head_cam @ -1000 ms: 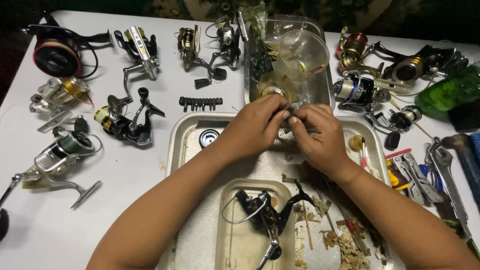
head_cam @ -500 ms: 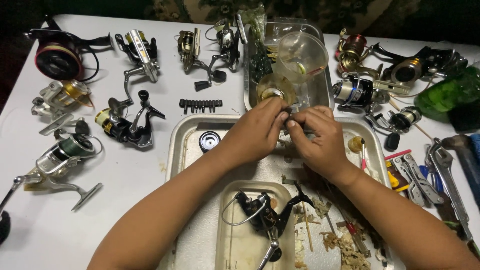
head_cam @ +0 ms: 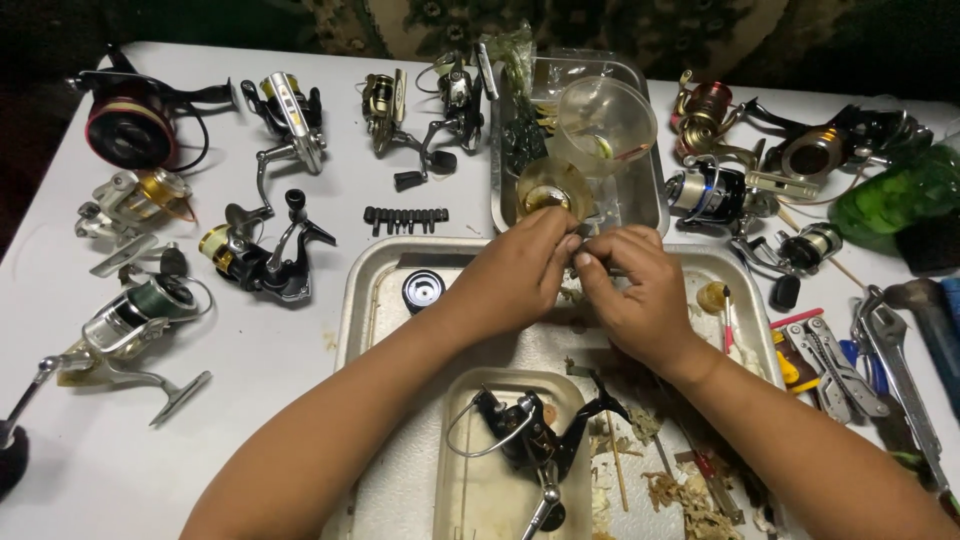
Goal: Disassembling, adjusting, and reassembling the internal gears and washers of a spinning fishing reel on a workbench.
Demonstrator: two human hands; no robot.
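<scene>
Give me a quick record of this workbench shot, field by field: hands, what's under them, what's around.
left hand: fingertips pinched on a small part, too small to identify
right hand: meets the left on that part
below: large metal tray, black fishing reel in small tray
left of tray: several spinning reels
right: pliers, wrench

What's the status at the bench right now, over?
Left hand and right hand pinch a small part together, too small to identify. Both over the metal tray. Black reel below, untouched. Nothing in the way.
</scene>
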